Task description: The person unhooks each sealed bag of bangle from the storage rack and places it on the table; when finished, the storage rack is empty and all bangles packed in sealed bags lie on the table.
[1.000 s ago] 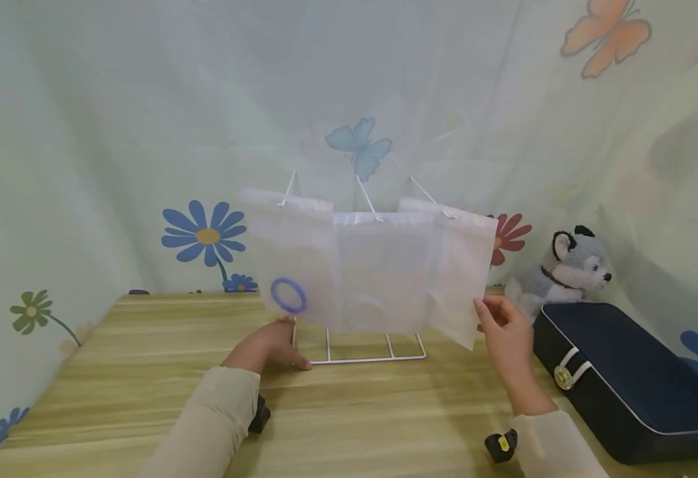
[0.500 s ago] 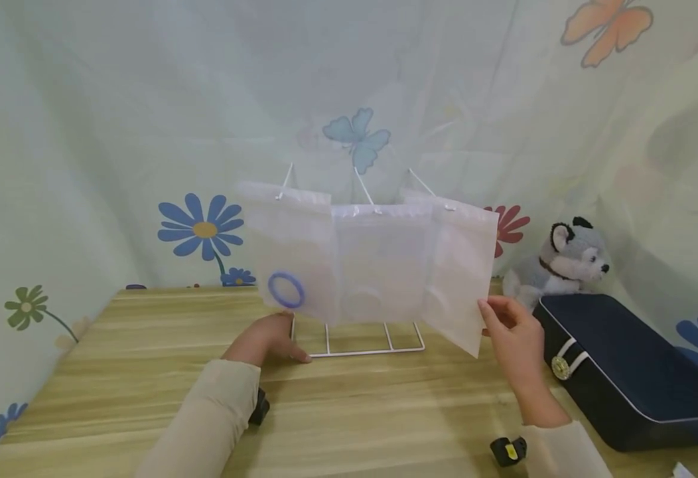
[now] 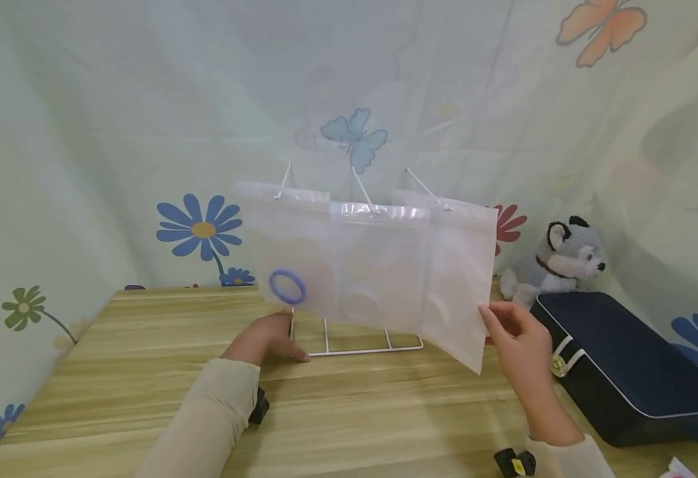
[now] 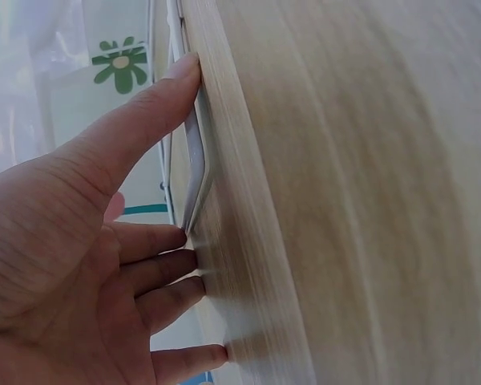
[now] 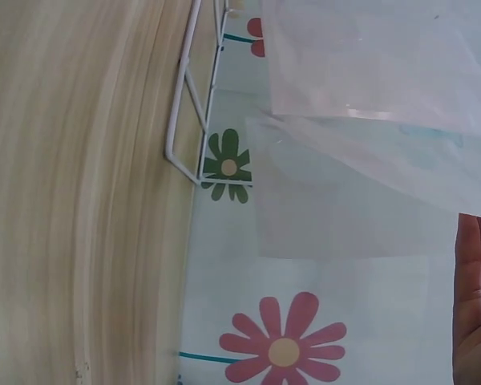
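A white wire rack [image 3: 355,352] stands on the table with three translucent white plastic bags on its hooks. The left bag [image 3: 295,232] shows a blue ring [image 3: 273,282] near its bottom. Pale round shapes show low in the middle bag [image 3: 379,265] and the right bag [image 3: 459,259]. At the rack's front left corner, my left hand [image 3: 268,338] has its thumb on the base wire [image 4: 194,148], its other fingers fairly straight against wire and table. My right hand [image 3: 516,342] pinches the right bag's outer edge near its lower corner.
On the right lies a dark blue case [image 3: 629,358] with white trim. Behind it sits a grey and white plush dog [image 3: 566,259]. A flower-printed curtain [image 3: 202,126] hangs behind the wooden table [image 3: 355,411]. A small white item [image 3: 677,468] shows at the lower right.
My right hand has moved slightly right and down, drawing the right bag's lower corner down and outward. The left hand stays on the rack's base. The head view has shifted a little.
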The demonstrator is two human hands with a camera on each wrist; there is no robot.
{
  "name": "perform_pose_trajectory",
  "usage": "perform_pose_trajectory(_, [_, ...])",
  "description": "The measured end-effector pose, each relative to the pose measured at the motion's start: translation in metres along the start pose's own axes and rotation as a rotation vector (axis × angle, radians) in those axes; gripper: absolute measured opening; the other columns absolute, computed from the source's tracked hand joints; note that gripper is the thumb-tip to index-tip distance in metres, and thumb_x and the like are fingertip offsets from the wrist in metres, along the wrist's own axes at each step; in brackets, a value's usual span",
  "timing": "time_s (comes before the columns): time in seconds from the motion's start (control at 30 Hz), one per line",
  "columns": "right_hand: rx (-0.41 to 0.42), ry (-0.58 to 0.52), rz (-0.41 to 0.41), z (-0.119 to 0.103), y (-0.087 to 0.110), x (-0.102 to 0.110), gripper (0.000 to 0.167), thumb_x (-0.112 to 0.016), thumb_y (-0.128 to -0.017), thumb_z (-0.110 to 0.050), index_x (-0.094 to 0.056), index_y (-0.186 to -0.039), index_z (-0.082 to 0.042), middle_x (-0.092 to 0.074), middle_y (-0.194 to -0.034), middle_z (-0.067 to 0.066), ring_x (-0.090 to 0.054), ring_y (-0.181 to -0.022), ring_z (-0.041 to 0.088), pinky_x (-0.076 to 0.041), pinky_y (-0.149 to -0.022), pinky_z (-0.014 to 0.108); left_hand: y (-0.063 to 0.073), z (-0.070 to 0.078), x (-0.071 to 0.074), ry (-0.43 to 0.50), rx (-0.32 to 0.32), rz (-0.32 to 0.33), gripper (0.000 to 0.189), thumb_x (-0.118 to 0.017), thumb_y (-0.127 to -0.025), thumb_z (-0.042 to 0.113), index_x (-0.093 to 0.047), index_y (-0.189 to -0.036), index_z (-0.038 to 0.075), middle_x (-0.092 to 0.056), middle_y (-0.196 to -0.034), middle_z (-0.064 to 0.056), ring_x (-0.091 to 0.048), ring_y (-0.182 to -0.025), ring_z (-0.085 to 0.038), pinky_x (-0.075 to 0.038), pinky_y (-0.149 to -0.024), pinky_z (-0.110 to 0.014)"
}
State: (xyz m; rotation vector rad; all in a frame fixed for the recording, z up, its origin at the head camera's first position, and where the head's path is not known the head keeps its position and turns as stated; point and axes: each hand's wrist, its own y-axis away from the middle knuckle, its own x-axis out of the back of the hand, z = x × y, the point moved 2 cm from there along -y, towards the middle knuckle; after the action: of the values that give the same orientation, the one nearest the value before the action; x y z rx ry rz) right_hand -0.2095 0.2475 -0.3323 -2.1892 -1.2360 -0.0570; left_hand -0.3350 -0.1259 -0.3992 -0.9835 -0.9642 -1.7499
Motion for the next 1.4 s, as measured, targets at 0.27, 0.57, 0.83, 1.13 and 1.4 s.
perform_pose_trajectory(0.27, [0.039,-0.041,0.017,-0.013,0.006,0.006,0.014,-0.072,-0.092,-0.015,-0.073,-0.099,-0.002,-0.066,-0.076,-0.012,-0.063,-0.064,0.004,-0.055,-0.059,0.019,0.002,0.000,0.000,-0.002,-0.003,0.001,0.106,-0.087,-0.072,0.041,-0.034,-0.145,-0.016,-0.037,-0.149,-0.033,-0.037,-0.138,-0.045,-0.031,-0.114,-0.049])
perform_pose_trajectory(0.57, [0.068,-0.040,0.008,-0.032,0.011,0.015,0.014,-0.072,-0.092,-0.013,-0.072,-0.099,-0.001,-0.067,-0.074,-0.012,-0.063,-0.063,0.003,-0.053,-0.061,0.015,0.002,0.002,0.003,-0.021,-0.002,-0.006,0.106,-0.086,-0.072,0.043,-0.034,-0.143,-0.018,-0.041,-0.145,-0.035,-0.041,-0.135,-0.046,-0.033,-0.112,-0.050])
perform_pose_trajectory(0.83, [0.121,-0.028,0.046,-0.049,0.012,0.021,0.010,-0.072,-0.091,-0.008,-0.073,-0.097,-0.001,-0.066,-0.075,-0.015,-0.060,-0.063,0.004,-0.050,-0.059,0.012,0.001,0.001,0.002,-0.008,0.002,-0.010,0.108,-0.086,-0.073,0.041,-0.032,-0.145,-0.017,-0.034,-0.150,-0.034,-0.035,-0.139,-0.045,-0.030,-0.114,-0.049])
perform_pose_trajectory(1.13, [0.166,-0.016,0.096,-0.056,0.014,0.031,0.009,-0.074,-0.088,-0.005,-0.074,-0.097,-0.001,-0.067,-0.078,-0.022,-0.057,-0.064,0.003,-0.045,-0.056,0.011,0.001,0.002,0.001,-0.009,-0.001,-0.006,0.105,-0.087,-0.073,0.041,-0.034,-0.144,-0.017,-0.038,-0.148,-0.034,-0.038,-0.137,-0.045,-0.031,-0.114,-0.050])
perform_pose_trajectory(1.4, [0.175,-0.010,0.114,-0.057,0.015,0.038,0.011,-0.074,-0.087,-0.001,-0.075,-0.098,-0.001,-0.068,-0.079,-0.023,-0.059,-0.064,0.002,-0.045,-0.056,0.011,0.003,0.003,0.004,-0.020,-0.005,-0.010,0.106,-0.086,-0.073,0.042,-0.034,-0.143,-0.017,-0.045,-0.142,-0.033,-0.045,-0.132,-0.044,-0.036,-0.111,-0.049])
